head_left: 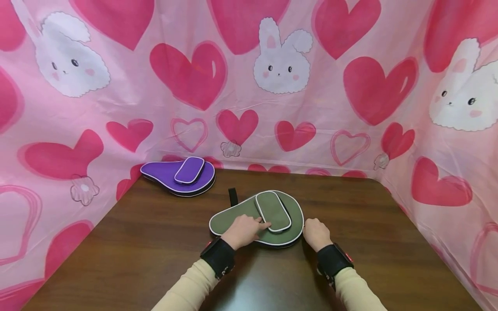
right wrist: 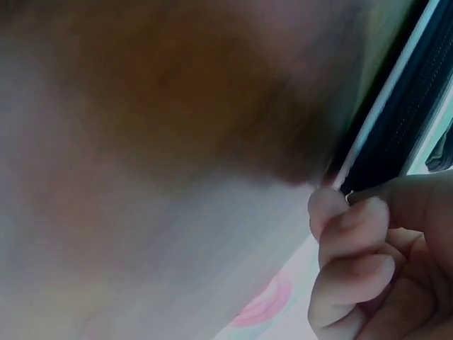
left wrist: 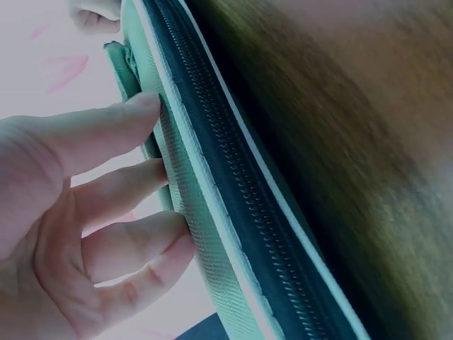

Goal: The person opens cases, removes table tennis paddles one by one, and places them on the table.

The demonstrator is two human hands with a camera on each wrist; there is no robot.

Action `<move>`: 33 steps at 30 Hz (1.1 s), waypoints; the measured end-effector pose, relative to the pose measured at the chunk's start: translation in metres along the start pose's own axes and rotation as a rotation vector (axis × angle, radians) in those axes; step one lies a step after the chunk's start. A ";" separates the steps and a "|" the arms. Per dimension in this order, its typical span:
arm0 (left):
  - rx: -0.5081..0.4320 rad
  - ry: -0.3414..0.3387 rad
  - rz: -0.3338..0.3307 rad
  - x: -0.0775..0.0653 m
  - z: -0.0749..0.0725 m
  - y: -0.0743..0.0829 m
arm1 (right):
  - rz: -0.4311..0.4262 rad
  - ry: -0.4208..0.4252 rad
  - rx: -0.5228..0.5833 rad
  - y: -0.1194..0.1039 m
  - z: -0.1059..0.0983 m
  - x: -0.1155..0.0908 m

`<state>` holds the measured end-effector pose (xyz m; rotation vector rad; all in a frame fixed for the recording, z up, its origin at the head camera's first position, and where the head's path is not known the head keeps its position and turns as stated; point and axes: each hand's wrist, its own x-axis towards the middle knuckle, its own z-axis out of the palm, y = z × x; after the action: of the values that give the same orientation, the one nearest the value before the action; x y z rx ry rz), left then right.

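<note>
A green table tennis paddle case (head_left: 241, 212) with white piping and a small raised pocket (head_left: 274, 211) lies flat on the table. My left hand (head_left: 243, 231) rests on its top, index finger reaching to the pocket; in the left wrist view the fingertips press the fabric beside the black zipper (left wrist: 237, 163). At the rounded right end, my right hand (head_left: 317, 233) has curled fingers. Seen from the right wrist, thumb and index finger of that hand (right wrist: 375, 262) pinch a zipper pull at the zippered side (right wrist: 403, 113), the pull mostly hidden by the fingertips.
A purple paddle case (head_left: 163, 170) of the same shape lies at the table's back left corner. A black strap (head_left: 233, 197) sticks out behind the green case. Pink cloth (head_left: 241, 99) with hearts and rabbits hangs around the brown wooden table (head_left: 155, 242).
</note>
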<state>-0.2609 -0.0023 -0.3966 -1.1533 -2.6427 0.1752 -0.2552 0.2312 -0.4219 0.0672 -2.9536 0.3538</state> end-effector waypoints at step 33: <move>-0.176 0.179 -0.038 0.000 0.013 -0.027 | -0.196 0.033 -0.074 -0.064 0.010 -0.043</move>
<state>-0.2837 -0.0206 -0.4037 -1.1130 -2.5580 -0.1633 -0.2102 0.1679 -0.4245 0.3348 -2.8909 0.2164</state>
